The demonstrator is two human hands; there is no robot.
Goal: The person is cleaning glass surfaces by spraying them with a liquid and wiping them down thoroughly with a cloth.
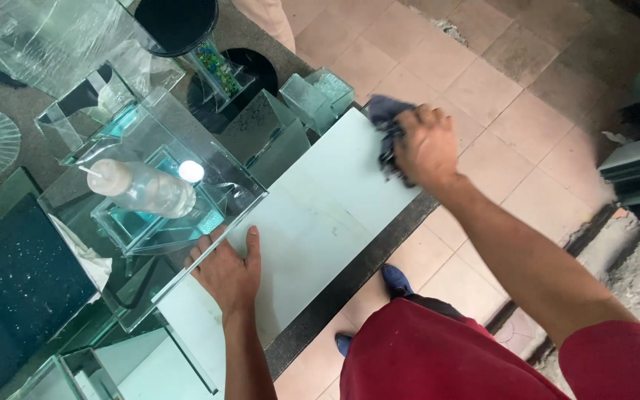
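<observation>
Presently we log: pale glass panel (320,215) flat on worktop, stiff, slippery, fragile, probably best gripped by its edges. Our left hand (227,270) spread flat, steadying it; right hand (425,144) clamped on dark cloth (385,118).

Bare-armed, in a dark red short-sleeved top (616,359) and matching red trousers (424,355), with blue shoes (396,280) showing just below the table's dark edge (350,289).

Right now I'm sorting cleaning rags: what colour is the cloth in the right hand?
Dark navy blue cloth, bunched under the right hand; head view.
</observation>
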